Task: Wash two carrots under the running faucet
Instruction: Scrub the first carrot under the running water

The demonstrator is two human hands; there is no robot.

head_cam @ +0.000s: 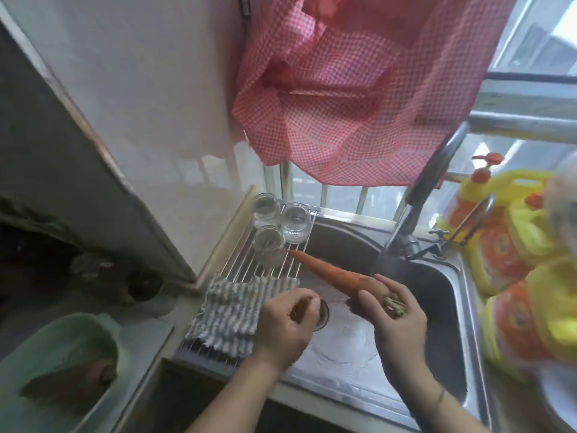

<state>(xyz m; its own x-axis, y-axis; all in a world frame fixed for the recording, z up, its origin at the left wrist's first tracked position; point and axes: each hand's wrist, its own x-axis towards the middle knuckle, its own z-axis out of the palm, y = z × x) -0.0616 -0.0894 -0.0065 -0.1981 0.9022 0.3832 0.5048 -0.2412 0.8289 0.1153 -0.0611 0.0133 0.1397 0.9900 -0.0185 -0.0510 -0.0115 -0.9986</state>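
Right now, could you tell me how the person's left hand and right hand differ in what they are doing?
The right hand grips the thick stem end of a long carrot, held over the sink near the faucet. The left hand is curled nearer the striped cloth, pinching something small and orange, too blurred to name. The right hand sits nearer the water stream. Both hover over the sink.

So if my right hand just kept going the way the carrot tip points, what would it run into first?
Probably the nearest clear glass jar on the metal wire drying rack: the long orange carrot in the right hand aims its tip at it, very close, though depth is unclear.
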